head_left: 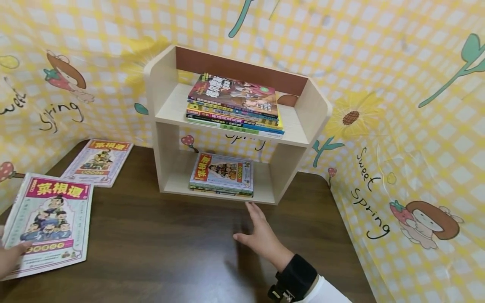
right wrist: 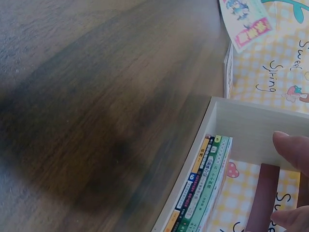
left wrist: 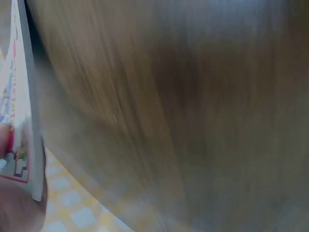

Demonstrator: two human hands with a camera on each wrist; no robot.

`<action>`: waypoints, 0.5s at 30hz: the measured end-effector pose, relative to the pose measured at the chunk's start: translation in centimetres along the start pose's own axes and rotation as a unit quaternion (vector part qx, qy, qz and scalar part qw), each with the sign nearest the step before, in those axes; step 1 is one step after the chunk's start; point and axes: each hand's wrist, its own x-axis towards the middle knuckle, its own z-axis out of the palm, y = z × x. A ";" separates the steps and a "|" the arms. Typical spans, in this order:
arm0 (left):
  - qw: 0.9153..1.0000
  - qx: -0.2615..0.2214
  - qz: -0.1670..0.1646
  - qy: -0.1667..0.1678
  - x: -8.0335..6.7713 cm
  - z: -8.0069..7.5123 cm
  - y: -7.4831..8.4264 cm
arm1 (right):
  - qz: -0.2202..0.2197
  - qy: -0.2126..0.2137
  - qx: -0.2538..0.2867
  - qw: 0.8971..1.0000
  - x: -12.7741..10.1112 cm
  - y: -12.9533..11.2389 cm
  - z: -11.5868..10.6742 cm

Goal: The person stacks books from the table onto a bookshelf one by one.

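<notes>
My left hand [head_left: 12, 256] holds a thin book [head_left: 57, 219] with a pink title band by its lower left part, thumb on the cover; it is raised above the table at the far left. In the left wrist view the same book [left wrist: 21, 111] shows edge-on. My right hand [head_left: 265, 235] reaches over the table with fingers extended and nothing in it, fingertips close to the shelf's lower front edge. Behind those fingertips, a stack of books [head_left: 223, 172] lies on the lower level of the small shelf [head_left: 164, 155]. In the right wrist view the stack's spines [right wrist: 203, 183] face the camera.
Another book [head_left: 98, 162] with a red title lies at the table's back left, partly behind the held one. A taller stack of books [head_left: 235, 101] sits on the shelf's upper level. Yellow checked cloth [head_left: 379, 126] hangs around the brown table [head_left: 159, 244].
</notes>
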 end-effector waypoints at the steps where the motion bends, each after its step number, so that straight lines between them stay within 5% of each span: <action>1: 1.000 -0.016 0.015 -0.004 -0.2 0.0 0.5 | -0.001 0.000 0.003 1.000 0.1 0.1 0.1; 6: 0.991 -0.056 0.094 -0.077 -2.6 -0.5 6.1 | 0.001 0.004 0.015 1.000 0.2 0.3 0.5; 10: 0.983 -0.025 0.108 -0.148 -4.6 -1.2 11.0 | 0.006 0.010 0.023 1.000 0.0 0.2 0.7; 15: 0.972 -0.042 0.125 -0.192 -7.1 -0.5 15.2 | 0.006 0.015 0.035 0.999 -0.2 0.3 1.2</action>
